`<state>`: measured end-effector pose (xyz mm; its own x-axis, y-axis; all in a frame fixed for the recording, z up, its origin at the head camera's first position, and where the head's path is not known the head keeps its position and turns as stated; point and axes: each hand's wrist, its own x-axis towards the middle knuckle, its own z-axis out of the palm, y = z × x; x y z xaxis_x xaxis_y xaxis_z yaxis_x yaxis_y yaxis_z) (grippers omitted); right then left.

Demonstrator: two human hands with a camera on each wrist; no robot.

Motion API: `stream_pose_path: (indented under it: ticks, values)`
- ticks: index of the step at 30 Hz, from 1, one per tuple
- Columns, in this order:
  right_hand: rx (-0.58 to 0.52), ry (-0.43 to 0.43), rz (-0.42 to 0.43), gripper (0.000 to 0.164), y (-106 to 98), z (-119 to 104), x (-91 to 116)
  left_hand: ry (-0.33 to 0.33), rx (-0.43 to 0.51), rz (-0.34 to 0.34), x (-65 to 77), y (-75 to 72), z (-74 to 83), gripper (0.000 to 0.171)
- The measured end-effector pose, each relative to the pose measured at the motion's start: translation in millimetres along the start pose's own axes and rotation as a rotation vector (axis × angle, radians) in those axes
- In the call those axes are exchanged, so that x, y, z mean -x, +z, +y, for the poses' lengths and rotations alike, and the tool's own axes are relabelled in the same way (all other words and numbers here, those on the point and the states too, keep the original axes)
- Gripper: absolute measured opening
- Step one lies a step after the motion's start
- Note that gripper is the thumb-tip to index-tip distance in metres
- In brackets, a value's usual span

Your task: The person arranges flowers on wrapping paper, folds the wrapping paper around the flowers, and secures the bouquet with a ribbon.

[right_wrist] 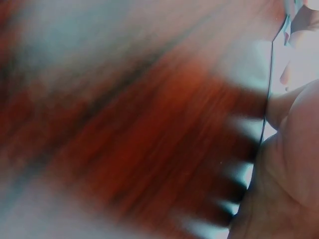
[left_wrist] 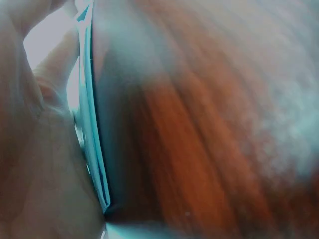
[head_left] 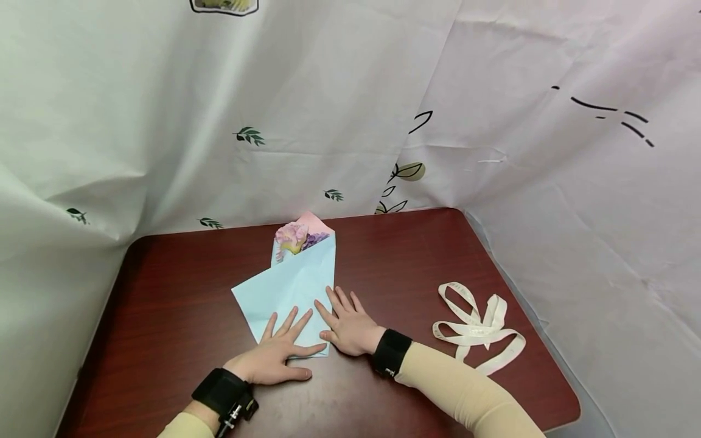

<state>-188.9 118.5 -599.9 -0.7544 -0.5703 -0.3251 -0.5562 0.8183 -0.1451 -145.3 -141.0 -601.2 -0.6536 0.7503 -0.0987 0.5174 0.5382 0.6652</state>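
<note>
A light blue sheet of wrapping paper [head_left: 290, 289] lies folded on the table, with a pink corner [head_left: 316, 224] showing at its top. Out of its upper end peek a pink flower [head_left: 292, 236] and a smaller purple flower [head_left: 314, 239]; their stems are hidden under the fold. My left hand [head_left: 274, 356] rests with spread fingers on the paper's lower part. With fingers extended, my right hand [head_left: 347, 325] touches the paper's right edge. In the left wrist view, layered blue paper edges [left_wrist: 89, 109] run beside the left hand.
A loosely looped white ribbon [head_left: 482, 333] with faint print lies at the right of the dark red-brown table [head_left: 181, 292]. White curtain cloth [head_left: 328, 91] with leaf prints hangs behind the table's far edge and along its sides. Each wrist wears a black strap [head_left: 391, 351].
</note>
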Motion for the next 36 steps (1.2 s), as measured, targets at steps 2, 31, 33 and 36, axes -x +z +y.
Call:
stream_pose_path:
  ticks: [2,31,33,36]
  values:
    - [-0.015,-0.003,0.007,0.075,3,1,-2,0.024,-0.044,0.018,2.8,3.2,-0.7,0.056]
    - [0.009,0.005,-0.005,0.075,-4,-2,2,0.082,-0.052,0.083,10.7,-1.3,11.1,0.049]
    - [0.013,0.003,0.0,0.075,-4,-2,4,0.094,-0.085,0.344,11.2,-3.0,-0.2,0.045]
    - [0.023,-0.001,0.0,0.075,-4,-4,5,-0.125,-0.074,0.757,17.5,-5.3,-13.3,0.063]
